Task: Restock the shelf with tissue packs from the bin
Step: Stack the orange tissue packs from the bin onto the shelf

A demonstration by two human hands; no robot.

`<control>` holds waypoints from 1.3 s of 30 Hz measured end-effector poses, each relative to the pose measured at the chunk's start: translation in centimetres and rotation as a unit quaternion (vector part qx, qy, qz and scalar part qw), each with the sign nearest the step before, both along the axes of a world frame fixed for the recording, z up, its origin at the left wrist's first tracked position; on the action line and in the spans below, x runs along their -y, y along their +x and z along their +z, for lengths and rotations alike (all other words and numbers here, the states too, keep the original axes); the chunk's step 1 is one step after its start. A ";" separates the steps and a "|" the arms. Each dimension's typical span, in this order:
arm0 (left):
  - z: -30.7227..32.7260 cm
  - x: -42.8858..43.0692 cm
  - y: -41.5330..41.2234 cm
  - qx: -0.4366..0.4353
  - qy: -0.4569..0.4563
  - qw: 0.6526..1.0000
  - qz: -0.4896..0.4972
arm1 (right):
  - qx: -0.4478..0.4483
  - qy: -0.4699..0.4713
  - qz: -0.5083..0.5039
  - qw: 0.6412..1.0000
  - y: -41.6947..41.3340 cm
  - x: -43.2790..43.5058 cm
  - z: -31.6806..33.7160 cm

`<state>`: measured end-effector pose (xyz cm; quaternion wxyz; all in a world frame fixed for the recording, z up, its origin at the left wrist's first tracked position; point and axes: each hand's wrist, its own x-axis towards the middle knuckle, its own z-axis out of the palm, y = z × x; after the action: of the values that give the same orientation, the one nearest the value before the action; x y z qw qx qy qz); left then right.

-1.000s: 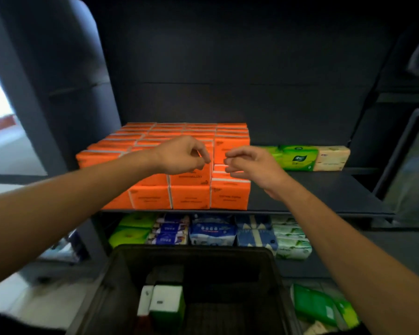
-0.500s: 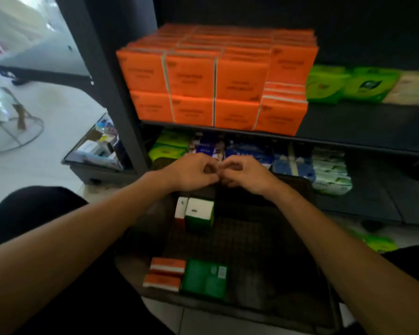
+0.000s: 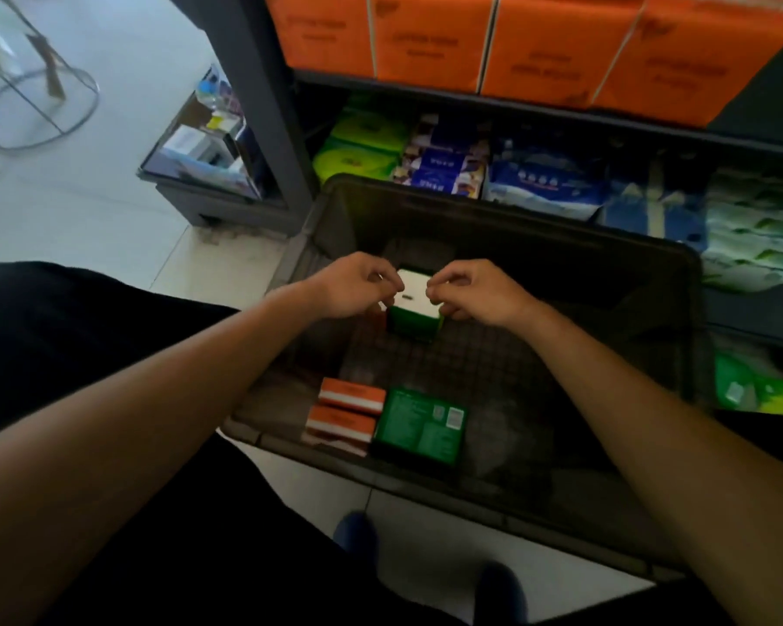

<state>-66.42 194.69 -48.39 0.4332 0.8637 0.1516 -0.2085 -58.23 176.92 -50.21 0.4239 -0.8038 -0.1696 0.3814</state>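
Upright pack (image 3: pixel 414 305): green-sided with a white top, it stood on the bin floor, nearer the far edge than the near one.
Left hand (image 3: pixel 358 286): fingers were curled, their tips at the pack's top left edge; whether they actually gripped it cannot be told.
Right hand (image 3: pixel 475 289): fingers were curled likewise, tips at the pack's top right edge; a grip cannot be told here either.
Bin (image 3: pixel 539 246): dark, with a gridded floor, it sat on the ground before the shelf, its far edge against the lower tier.
Flat pack (image 3: pixel 419 424): green, it lay label-up against the bin's near edge.
Orange packs (image 3: pixel 346 408): two lay side by side, touching the flat pack's left side, toward the bin's near left corner.
Shelf (image 3: pixel 516 106): dark metal; its upper tier carried a row of orange stock (image 3: pixel 539 42) flush with the front edge.
Lower packs (image 3: pixel 444 167): green, blue and pale ones filled the tier just behind the bin's far edge.
Shoes (image 3: pixel 356 533): blue toes showed below the bin's near edge.
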 end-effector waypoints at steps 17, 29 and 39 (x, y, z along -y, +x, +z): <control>-11.0 -3.9 2.4 -0.105 0.028 0.988 0.114 | -0.008 -0.003 -0.028 1.000 2.1 -9.7 -9.3; -16.2 -3.6 4.7 -0.125 -0.050 0.967 0.217 | 0.088 -0.167 -0.048 0.981 2.9 -12.3 -13.3; -17.5 -2.9 3.2 -0.089 -0.186 0.917 0.340 | 0.007 -0.254 0.029 0.967 2.8 -14.1 -13.8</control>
<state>-63.18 197.60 -65.89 0.6152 0.6418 0.4329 -0.1490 -55.43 190.97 -64.02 0.1937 -0.8823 -0.0935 0.4186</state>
